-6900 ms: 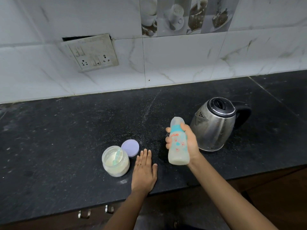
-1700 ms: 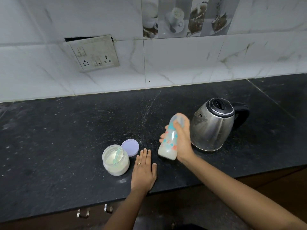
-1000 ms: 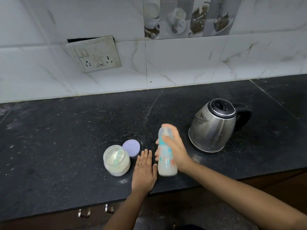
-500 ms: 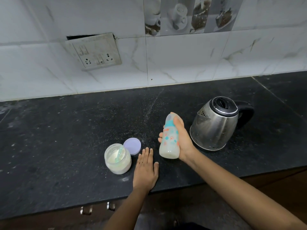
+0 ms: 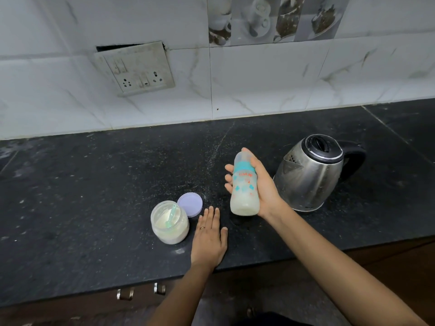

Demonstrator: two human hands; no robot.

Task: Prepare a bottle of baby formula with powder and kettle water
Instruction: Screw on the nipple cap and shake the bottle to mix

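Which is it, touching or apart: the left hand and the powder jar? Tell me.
Apart. The head view shows a narrow strip of dark counter between the left hand and the powder jar.

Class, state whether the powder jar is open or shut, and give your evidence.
Open. The jar shows powder and a scoop inside; its purple lid lies beside it.

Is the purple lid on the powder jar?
No, the purple lid lies flat on the counter beside the open powder jar, which has a scoop inside.
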